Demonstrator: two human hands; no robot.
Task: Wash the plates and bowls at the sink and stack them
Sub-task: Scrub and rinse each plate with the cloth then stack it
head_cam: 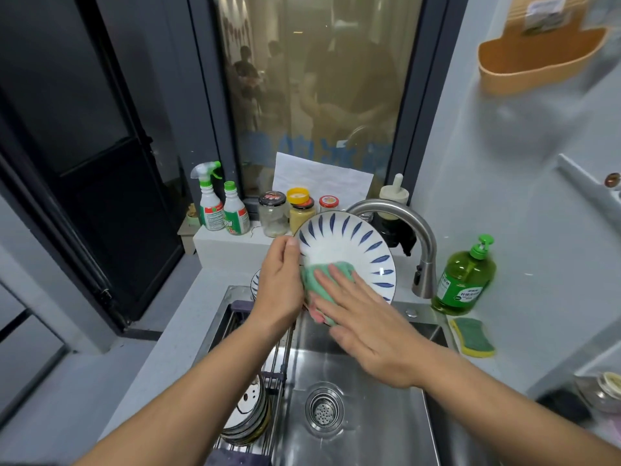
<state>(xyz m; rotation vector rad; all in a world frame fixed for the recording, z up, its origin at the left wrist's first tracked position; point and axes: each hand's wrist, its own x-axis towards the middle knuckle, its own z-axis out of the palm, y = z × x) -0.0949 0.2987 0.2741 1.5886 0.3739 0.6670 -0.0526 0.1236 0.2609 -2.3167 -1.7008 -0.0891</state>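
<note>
**Plate held over the sink, cloth pressed to its face**

A white plate with dark blue leaf strokes round its rim is held up, tilted on edge, in the centre of the frame, above the steel sink and just below the curved faucet. The left hand has its grip closed on the plate's left rim, with the thumb lying across the front edge and the fingers hidden behind. The right hand has no closed grip: its fingers are straight and spread, pressing a green cloth flat against the lower part of the plate's face. A pink edge of the cloth shows beneath the palm.

Behind the left hand, the rim of a second blue-patterned dish peeks out at the sink's far left corner. At lower left, a stack of dishes stands on a wire rack laid across the left side of the sink. The round drain sits in the basin at lower centre.

On the surface to the right of the faucet stands a green pump bottle of dish soap, with a green and yellow sponge lying just in front of it. On the ledge under the window, left of centre, are two spray bottles and three jars. An orange holder hangs on the wall at upper right.
</note>
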